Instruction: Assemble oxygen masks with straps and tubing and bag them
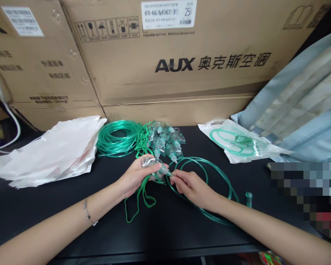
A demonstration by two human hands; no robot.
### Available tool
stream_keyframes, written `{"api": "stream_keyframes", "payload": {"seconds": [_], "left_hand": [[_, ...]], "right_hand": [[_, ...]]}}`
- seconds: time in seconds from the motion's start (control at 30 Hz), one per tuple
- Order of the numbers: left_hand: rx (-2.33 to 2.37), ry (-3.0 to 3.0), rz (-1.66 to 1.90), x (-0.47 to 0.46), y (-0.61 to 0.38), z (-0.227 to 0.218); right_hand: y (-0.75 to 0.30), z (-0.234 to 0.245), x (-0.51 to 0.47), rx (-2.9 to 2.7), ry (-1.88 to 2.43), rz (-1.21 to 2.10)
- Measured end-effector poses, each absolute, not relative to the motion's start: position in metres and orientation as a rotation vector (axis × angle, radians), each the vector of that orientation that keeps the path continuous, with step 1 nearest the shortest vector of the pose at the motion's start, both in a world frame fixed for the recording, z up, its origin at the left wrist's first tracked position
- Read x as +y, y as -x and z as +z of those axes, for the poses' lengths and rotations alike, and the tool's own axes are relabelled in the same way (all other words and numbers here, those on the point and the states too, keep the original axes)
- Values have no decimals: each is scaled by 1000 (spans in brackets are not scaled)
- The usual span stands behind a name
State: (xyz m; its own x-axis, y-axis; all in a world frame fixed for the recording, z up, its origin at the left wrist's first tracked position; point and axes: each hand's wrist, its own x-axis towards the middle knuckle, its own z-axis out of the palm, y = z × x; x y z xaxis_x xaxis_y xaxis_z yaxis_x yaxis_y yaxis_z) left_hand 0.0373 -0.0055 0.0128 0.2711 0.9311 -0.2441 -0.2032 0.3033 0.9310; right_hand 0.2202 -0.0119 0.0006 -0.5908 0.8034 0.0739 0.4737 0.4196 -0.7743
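Observation:
In the middle of the head view, my left hand (140, 175) is closed around a clear oxygen mask (151, 162), its spout pointing right. A green elastic strap (139, 206) dangles from the mask below my fingers. My right hand (191, 187) pinches the end of green tubing (219, 165) right at the spout; my fingertips hide whether the two are joined. From there the tubing loops loosely over the black table. Just behind my hands lies a pile of similar masks (168, 141) with bunched green straps (143, 141).
A green tubing coil (118, 136) and a stack of white packets (57, 151) lie left. At right are a bagged mask set (234, 141) and a small green connector (248, 199). A large cardboard box (176, 88) stands behind; a light-blue bag (300, 99) is at far right.

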Motion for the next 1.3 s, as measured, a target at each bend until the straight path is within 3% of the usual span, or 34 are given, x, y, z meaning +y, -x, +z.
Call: {"api": "stream_keyframes", "payload": {"seconds": [0.17,0.4,0.53,0.8,0.93,1.1,1.3], "left_hand": [[987,-959,881,-3,-33,21],[899,-1044,759,-5,-37,25],[889,-1105,670,-3,-49,22],[1017,-1180,733,-1,-55,25],[1094,-1175,742,-3,-55,29],[1121,-1186,704,-2,-54,30],[1144,-1269,600,3,-54,29]], "right_hand": [[-234,23,-16,-2403,1022,928],[-293,43,12,-2674,1001,219],[-298,34,22,-2733,1276,3],[-299,26,32,-2639,1579,82],[-310,43,0,-2570,1637,-68],[-318,52,-63,-2841,1270,330],[-315,48,-70,-2944,1112,176]]}}
